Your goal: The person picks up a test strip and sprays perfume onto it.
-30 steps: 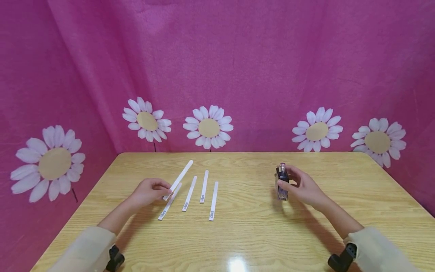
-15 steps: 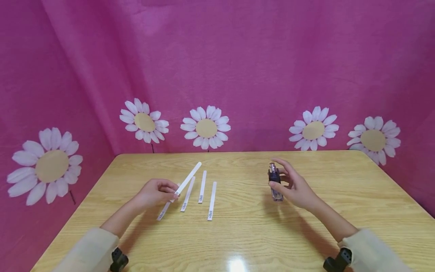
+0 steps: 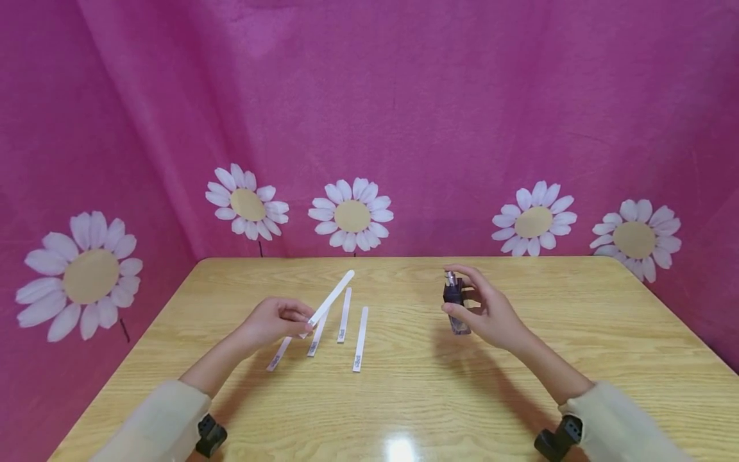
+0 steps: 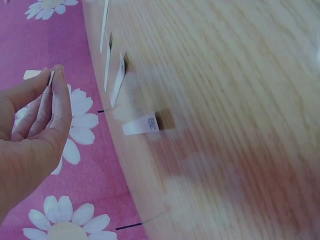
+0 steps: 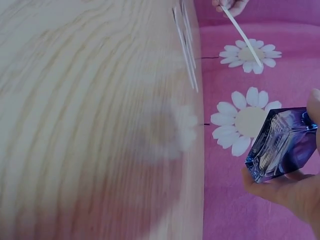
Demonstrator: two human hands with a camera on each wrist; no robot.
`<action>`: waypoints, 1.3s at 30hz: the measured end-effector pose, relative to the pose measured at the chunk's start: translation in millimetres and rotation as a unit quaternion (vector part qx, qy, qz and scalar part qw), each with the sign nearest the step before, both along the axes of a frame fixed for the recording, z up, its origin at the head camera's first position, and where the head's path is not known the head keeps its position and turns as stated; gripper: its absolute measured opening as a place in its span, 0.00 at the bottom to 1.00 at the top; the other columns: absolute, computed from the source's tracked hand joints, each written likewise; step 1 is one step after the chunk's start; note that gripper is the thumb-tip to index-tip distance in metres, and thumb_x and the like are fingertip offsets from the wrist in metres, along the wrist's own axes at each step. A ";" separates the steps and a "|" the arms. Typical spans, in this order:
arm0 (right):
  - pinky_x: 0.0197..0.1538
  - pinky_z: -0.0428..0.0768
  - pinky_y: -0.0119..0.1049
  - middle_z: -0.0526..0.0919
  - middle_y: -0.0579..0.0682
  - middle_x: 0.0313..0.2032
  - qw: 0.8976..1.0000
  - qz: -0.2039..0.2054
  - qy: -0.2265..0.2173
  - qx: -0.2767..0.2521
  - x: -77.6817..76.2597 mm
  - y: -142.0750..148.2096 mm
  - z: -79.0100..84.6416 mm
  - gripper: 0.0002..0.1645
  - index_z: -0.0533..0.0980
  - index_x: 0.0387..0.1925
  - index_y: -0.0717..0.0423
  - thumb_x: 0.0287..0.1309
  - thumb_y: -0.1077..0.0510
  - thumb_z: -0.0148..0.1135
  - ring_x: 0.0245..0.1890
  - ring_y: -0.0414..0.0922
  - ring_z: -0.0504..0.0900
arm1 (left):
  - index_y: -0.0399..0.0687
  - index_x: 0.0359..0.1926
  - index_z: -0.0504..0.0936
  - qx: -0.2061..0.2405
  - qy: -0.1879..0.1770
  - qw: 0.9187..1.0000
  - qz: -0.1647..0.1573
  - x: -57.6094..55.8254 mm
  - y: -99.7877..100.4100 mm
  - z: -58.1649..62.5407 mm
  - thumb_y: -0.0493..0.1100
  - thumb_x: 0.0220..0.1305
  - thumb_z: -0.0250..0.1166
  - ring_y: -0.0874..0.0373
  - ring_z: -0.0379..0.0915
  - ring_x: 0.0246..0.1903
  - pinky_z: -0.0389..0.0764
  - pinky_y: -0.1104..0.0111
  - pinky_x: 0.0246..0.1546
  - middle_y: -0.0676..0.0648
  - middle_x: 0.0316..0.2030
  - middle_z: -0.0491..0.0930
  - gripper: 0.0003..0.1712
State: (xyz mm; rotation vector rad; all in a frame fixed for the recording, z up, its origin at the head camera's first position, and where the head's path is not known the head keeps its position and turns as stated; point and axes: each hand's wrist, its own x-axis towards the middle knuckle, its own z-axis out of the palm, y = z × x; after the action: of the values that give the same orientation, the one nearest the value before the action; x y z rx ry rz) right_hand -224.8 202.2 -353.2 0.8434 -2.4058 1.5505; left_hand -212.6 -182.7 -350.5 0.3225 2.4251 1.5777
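Observation:
My left hand (image 3: 271, 326) pinches the lower end of a white paper test strip (image 3: 335, 296) between thumb and fingers. The strip slants up and to the right above the table. In the left wrist view it shows nearly edge-on at the fingertips. On the right, my right hand (image 3: 493, 311) grips a dark, faceted glass perfume bottle (image 3: 453, 294) above the table. Its index finger reaches over the bottle's spray top (image 3: 451, 278), with the thumb on the near side. The bottle's clear, purplish base (image 5: 272, 145) shows in the right wrist view.
Several more white strips with printed ends lie on the wooden table (image 3: 404, 398), such as the rightmost strip (image 3: 360, 340). One lies partly behind the held strip, another partly under the left hand. A pink curtain (image 3: 439, 128) with white daisies hangs behind the table.
The left hand has lifted its strip and carried it to the right. The right hand has moved the perfume bottle left, and its index finger has risen to the spray top.

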 end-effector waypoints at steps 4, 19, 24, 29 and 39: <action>0.38 0.86 0.30 0.73 0.65 0.52 1.000 0.002 -0.005 0.001 -1.8 -6.3 3.0 0.35 0.61 0.66 0.56 0.59 0.65 0.63 0.43 0.30 0.80 | 0.26 0.49 0.78 0.002 0.000 1.000 -0.005 -0.7 3.7 2.4 0.34 0.60 0.65 0.57 0.85 0.34 0.86 0.60 0.43 0.46 0.33 0.86 0.18; 0.25 0.82 0.30 0.74 0.59 0.56 0.997 -0.015 0.052 0.058 -5.0 -30.5 9.7 0.33 0.67 0.63 0.52 0.57 0.61 0.66 0.35 0.44 0.79 | 0.28 0.47 0.79 -0.012 0.012 1.000 -0.017 0.1 21.2 6.4 0.34 0.60 0.65 0.60 0.84 0.34 0.86 0.59 0.44 0.39 0.35 0.86 0.16; 0.29 0.82 0.31 0.77 0.58 0.52 0.989 -0.018 0.093 0.110 -4.2 -35.2 12.8 0.34 0.67 0.64 0.51 0.56 0.58 0.67 0.38 0.45 0.80 | 0.27 0.48 0.78 -0.004 0.008 1.000 -0.021 -0.2 23.5 9.0 0.33 0.60 0.65 0.57 0.84 0.35 0.86 0.60 0.43 0.41 0.35 0.86 0.16; 0.41 0.79 0.37 0.79 0.54 0.53 0.977 -0.039 0.142 0.155 -3.2 -41.1 15.7 0.35 0.69 0.64 0.48 0.54 0.54 0.70 0.41 0.44 0.77 | 0.28 0.47 0.79 0.000 0.002 1.000 -0.020 0.7 25.3 9.5 0.33 0.60 0.65 0.61 0.83 0.33 0.86 0.62 0.42 0.46 0.32 0.86 0.15; 0.38 0.80 0.37 0.82 0.49 0.51 0.971 -0.096 0.168 0.137 1.1 -55.0 15.8 0.33 0.73 0.58 0.43 0.48 0.50 0.74 0.41 0.43 0.80 | 0.25 0.47 0.78 0.007 0.006 0.999 -0.033 3.8 27.9 9.2 0.32 0.59 0.64 0.64 0.82 0.31 0.86 0.64 0.40 0.46 0.32 0.86 0.15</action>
State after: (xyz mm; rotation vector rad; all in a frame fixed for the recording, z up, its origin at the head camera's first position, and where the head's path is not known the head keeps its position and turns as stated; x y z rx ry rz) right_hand -223.7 147.2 -337.5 0.8124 -2.3898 0.9337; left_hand -208.8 -154.8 -341.3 0.4118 2.3876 1.5710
